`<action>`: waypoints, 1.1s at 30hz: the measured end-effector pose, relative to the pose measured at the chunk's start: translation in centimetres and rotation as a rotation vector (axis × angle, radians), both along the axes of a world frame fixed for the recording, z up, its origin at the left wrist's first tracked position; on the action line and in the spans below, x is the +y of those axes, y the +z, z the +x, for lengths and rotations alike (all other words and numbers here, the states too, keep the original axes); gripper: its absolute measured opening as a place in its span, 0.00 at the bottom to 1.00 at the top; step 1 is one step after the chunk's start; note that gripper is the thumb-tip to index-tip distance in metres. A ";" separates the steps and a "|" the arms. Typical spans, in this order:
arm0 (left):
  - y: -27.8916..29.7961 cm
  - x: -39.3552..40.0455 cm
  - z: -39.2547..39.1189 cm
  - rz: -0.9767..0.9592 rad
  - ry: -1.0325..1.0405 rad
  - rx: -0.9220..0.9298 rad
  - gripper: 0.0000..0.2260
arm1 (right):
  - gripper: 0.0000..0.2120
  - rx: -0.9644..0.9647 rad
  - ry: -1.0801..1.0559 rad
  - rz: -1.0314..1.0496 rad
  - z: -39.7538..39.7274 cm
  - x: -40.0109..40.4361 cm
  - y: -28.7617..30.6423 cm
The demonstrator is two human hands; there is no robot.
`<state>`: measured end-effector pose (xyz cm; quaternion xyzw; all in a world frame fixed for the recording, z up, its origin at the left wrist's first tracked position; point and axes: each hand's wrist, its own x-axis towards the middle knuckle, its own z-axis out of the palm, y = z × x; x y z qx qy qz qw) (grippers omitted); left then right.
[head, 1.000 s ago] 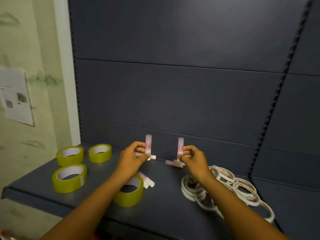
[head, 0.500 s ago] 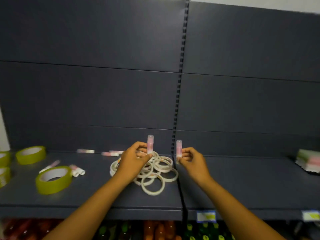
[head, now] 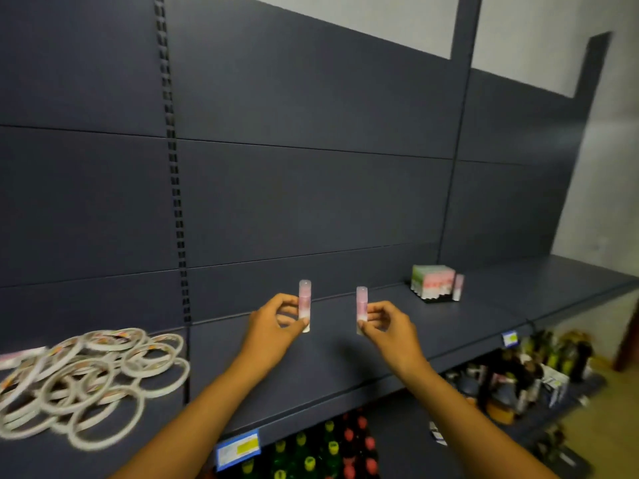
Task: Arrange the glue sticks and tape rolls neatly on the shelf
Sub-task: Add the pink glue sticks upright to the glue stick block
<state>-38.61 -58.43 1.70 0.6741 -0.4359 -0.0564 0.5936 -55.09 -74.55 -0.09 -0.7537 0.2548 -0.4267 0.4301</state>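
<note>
**Two glue sticks held upright above the dark shelf**

Two glue sticks are in hand, one apiece. The left hand (head: 276, 323) pinches the left glue stick (head: 304, 305) between thumb and curled fingers near its lower end; the right hand (head: 387, 326) pinches the right glue stick (head: 361, 310) the same way. Each stick stands upright, with a clear rounded cap on top, a pink band below it and a white base. The two sticks are near each other but apart, both raised above the shelf (head: 345, 368) and in front of its dark back panel (head: 311, 202).

At the far left a loose pile of thin white tape rolls (head: 86, 378) lies on the shelf, rings overlapping, blurred by motion. A slotted upright (head: 176, 202) runs down the back panel just behind that pile. Toward the right, against the back panel, a box of glue sticks (head: 432, 281) stands on the shelf with one more stick upright just beside it. Between the pile and the box the shelf surface is bare and flat, and the hands hover over this stretch. The front edge of the shelf carries a blue price label (head: 238, 447) below the left forearm; bottles (head: 328, 451) show on the level underneath
</note>
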 end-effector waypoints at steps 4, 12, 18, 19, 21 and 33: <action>-0.5 -7.3 -1.5 0.007 -0.098 0.015 0.11 | 0.09 -0.005 -0.079 0.003 -2.7 -6.1 -0.1; -0.2 -21.4 -1.9 -0.028 -0.190 0.003 0.11 | 0.09 0.034 -0.252 -0.066 -5.3 -17.9 0.8; -1.0 -30.1 -2.9 -0.010 -0.267 -0.018 0.12 | 0.10 0.060 -0.310 -0.090 -7.4 -24.7 0.3; -1.2 -31.3 -3.2 -0.008 -0.279 -0.021 0.12 | 0.10 0.063 -0.313 -0.086 -7.8 -25.7 -0.1; -1.5 -33.5 -4.1 -0.006 -0.303 -0.023 0.14 | 0.12 0.056 -0.315 -0.082 -8.9 -27.5 -0.5; -1.8 -43.2 -9.6 -0.006 -0.239 -0.119 0.30 | 0.29 0.060 -0.150 -0.187 -12.5 -39.4 -0.1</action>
